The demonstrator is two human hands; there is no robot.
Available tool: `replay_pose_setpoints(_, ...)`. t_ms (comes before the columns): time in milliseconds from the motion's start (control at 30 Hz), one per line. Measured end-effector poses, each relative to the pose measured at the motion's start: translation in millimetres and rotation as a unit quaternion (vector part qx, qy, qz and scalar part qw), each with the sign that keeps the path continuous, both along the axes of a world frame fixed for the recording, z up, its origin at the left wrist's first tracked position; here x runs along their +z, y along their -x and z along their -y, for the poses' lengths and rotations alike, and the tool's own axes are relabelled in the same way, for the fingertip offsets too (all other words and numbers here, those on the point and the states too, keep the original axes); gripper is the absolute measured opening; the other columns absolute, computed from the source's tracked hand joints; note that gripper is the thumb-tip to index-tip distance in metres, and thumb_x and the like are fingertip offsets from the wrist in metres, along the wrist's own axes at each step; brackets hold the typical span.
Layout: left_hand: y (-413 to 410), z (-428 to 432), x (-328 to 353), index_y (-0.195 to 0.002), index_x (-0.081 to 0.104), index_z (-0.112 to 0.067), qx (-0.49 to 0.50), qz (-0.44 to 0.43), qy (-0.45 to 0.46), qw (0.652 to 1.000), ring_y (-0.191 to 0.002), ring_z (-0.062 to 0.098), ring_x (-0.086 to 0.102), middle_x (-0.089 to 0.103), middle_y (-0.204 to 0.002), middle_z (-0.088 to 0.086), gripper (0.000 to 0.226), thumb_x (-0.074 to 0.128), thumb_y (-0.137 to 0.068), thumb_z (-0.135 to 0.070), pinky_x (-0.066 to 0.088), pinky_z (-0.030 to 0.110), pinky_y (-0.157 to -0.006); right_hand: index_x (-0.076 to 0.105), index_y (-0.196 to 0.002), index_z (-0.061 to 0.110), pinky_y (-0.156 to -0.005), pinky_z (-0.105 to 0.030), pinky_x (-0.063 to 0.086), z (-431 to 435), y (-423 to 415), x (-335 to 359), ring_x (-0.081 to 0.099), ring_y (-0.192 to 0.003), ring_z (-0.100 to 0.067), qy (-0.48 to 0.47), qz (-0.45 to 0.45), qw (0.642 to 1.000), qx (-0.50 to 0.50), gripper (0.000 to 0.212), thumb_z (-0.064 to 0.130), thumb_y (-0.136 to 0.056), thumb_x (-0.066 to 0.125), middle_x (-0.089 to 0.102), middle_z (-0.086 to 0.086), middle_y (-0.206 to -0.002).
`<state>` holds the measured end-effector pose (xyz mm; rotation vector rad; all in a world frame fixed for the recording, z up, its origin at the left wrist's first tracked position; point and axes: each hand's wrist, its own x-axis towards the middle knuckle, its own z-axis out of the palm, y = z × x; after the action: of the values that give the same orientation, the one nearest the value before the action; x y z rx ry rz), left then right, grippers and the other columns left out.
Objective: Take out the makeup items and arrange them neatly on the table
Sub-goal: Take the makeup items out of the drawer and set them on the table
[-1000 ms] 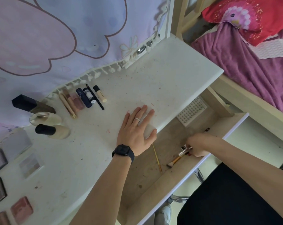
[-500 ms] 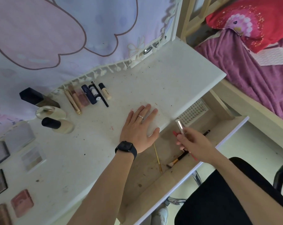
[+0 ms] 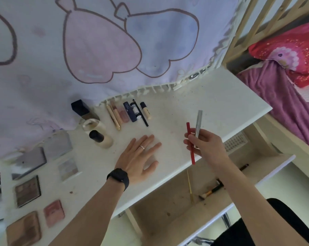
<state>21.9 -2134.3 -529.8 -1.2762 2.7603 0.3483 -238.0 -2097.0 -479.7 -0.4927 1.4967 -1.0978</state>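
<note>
Tube row [image 3: 132,112] lies up-left of R grip. L hand [image 3: 138,158] flat on table [image 3: 221,103], fingers spread, empty. R hand [image 3: 206,148] pinches red pencil [image 3: 189,129] & silver tube [image 3: 198,121] together over table edge; brush [image 3: 211,192] in drawer [image 3: 167,201] below grip.

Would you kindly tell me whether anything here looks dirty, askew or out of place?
The white tabletop is speckled with brown and reddish smudges. In the open wooden drawer, also stained, a black-handled brush and a thin gold stick lie loose at differing angles.
</note>
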Motion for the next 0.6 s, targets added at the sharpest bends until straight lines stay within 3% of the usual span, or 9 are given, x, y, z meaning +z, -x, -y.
replay_pose_setpoints(133,-10,1,-6,-0.157,0.015,-0.04,-0.013,-0.006,0.001,1.0,-0.154,0.014,0.0,-0.001,-0.167,-0.009,0.065,0.034,-0.097,-0.054,0.003,0.045,-0.125,0.072,-0.107,0.018,-0.077,-0.035,0.063,69,-33,-4,0.073,-0.068,-0.016,-0.009,-0.2,0.977,0.071,0.016,0.019,-0.091,0.072,0.075,0.006,-0.084)
replay_pose_setpoints(267,-13,4,-12,-0.156,0.021,-0.041,-0.008,-0.043,0.006,0.999,-0.154,0.014,0.004,0.006,-0.167,-0.008,0.063,0.037,-0.096,-0.053,0.004,0.045,-0.124,0.073,-0.106,0.027,-0.082,-0.036,0.059,128,-65,-10,0.071,-0.084,-0.021,0.007,-0.325,0.936,0.138,0.017,0.023,-0.091,0.067,0.071,0.011,-0.085)
replay_pose_setpoints(333,-15,5,-13,-0.155,0.022,-0.041,-0.006,-0.053,0.002,0.999,-0.154,0.015,0.005,0.008,-0.167,-0.007,0.062,0.037,-0.096,-0.052,0.004,0.046,-0.124,0.074,-0.1,0.027,-0.079,-0.037,0.058,148,-79,-13,0.068,-0.083,-0.022,0.01,-0.36,0.918,0.168,0.015,0.022,-0.091,0.064,0.072,0.006,-0.085)
replay_pose_setpoints(433,-15,6,-13,-0.155,0.025,-0.04,-0.005,-0.068,-0.008,0.998,-0.154,0.016,0.007,0.011,-0.167,-0.006,0.061,0.038,-0.096,-0.049,0.004,0.046,-0.124,0.073,-0.101,0.03,-0.066,-0.024,0.051,164,-91,-11,0.064,-0.075,-0.01,0.024,-0.351,0.923,0.158,0.015,0.026,-0.092,0.062,0.072,0.007,-0.086)
replay_pose_setpoints(600,-15,7,-12,-0.154,0.028,-0.04,-0.003,-0.081,-0.008,0.997,-0.153,0.018,0.009,0.013,-0.167,-0.005,0.06,0.039,-0.096,-0.048,0.003,0.047,-0.124,0.07,-0.092,0.013,-0.061,-0.03,0.042,153,-81,-15,0.06,-0.08,-0.029,0.014,-0.469,0.864,0.184,0.023,0.022,-0.097,0.049,0.067,-0.01,-0.081)
